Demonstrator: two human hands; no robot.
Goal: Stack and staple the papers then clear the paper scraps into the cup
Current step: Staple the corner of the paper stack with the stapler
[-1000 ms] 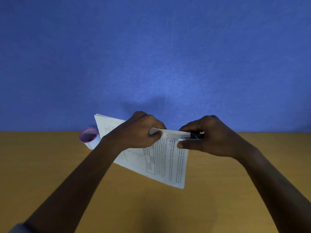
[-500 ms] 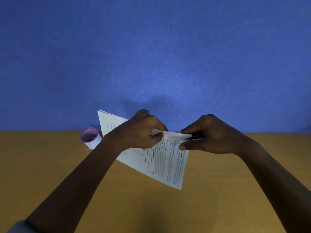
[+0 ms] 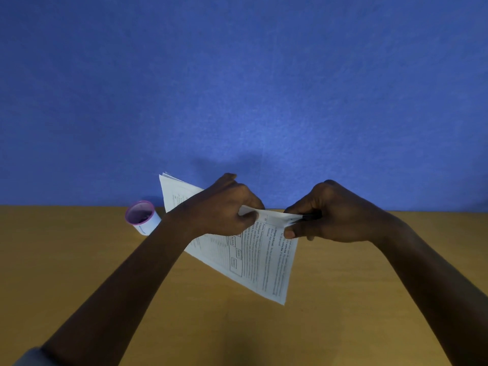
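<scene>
1. Blue wall [image 3: 237,88] fills the upper half of the view and meets the far edge of the desk.
2. Brown desk [image 3: 92,273] spreads across the lower half, its far edge running straight along the foot of the wall.
3. Both forearms reach in from the near corners, the left from the near left corner with a pale sleeve cuff [image 3: 29,356] just showing at the frame's edge.
4. Stack of printed papers [image 3: 253,262] is held up off the desk near the middle of its far edge, tilted so that one corner points up and left against the wall and another hangs down toward the near side; text and small boxed figures show on the top sheet.
5. Left hand [image 3: 224,207] is closed on the stack's upper edge, thumb and fingers pinching the sheets.
6. Right hand [image 3: 335,212] is clenched around a dark stapler [image 3: 307,217] at the top right corner of the stack; only a sliver of the stapler shows between the fingers, with the paper corner entering it.
7. Cup [image 3: 142,217], white with a purple rim, lies on its side by the far edge of the desk, left of the papers and clear of them, mouth turned toward the camera.
</scene>
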